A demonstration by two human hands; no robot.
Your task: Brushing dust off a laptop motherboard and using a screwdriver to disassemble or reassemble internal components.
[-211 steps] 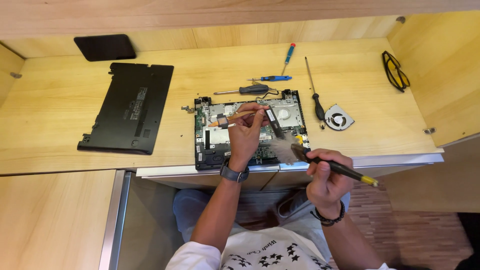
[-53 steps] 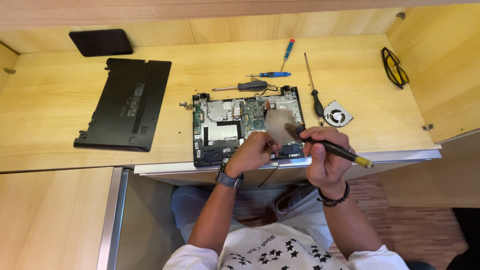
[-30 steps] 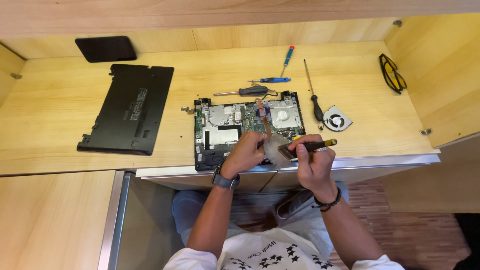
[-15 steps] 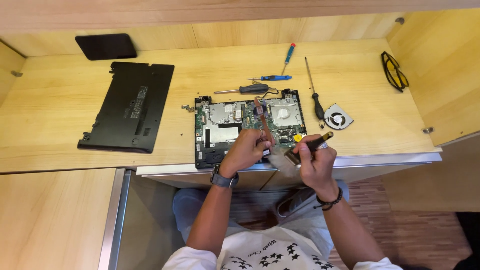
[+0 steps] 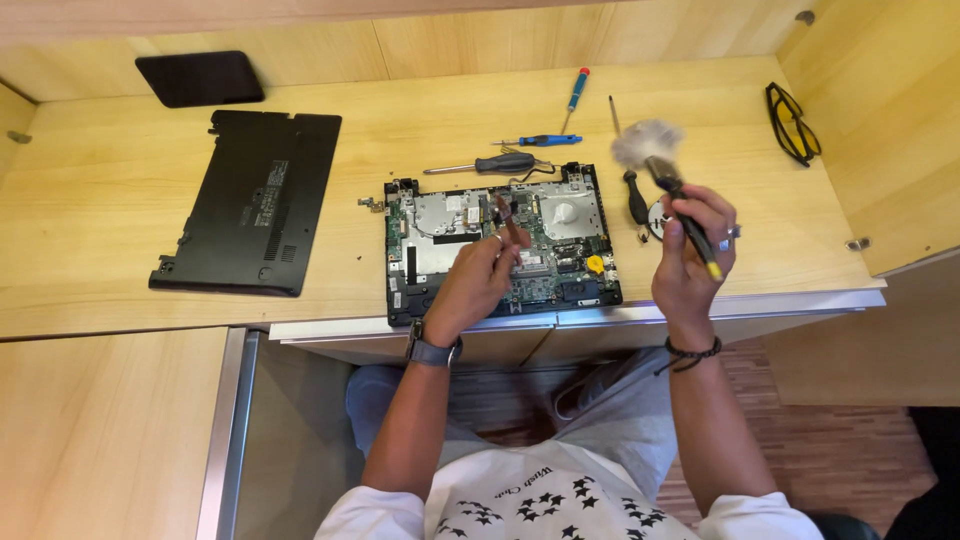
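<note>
Brush point(image 5: 665, 180) held in right hand point(image 5: 692, 262), fingers wrapped tight round the dark handle, yellow butt end poking out below the fist; pale bristle head up and away from the person, over the desk just right of the opened laptop chassis point(image 5: 500, 245). Long axis runs from near-right to far-left, tilted, bristles toward the back of the desk. Change noted: half a second ago the brush lay low across the front right corner of the board, close to the other hand; now it is lifted clear to the right, off the board, so the sweeping contact is judged broken for the moment. Left hand point(image 5: 475, 285) rests on the board's middle, fingertips pinching a small reddish-brown stick-like part point(image 5: 512, 222) standing up from the circuitry; same place as before. Beside the brush: loose round fan point(image 5: 657, 215) and long black-handled screwdriver point(image 5: 630, 180). Farther out: blue screwdrivers point(image 5: 545, 140), black bottom cover point(image 5: 255, 200) at left, dark-framed glasses point(image 5: 792, 122) at far right
</note>
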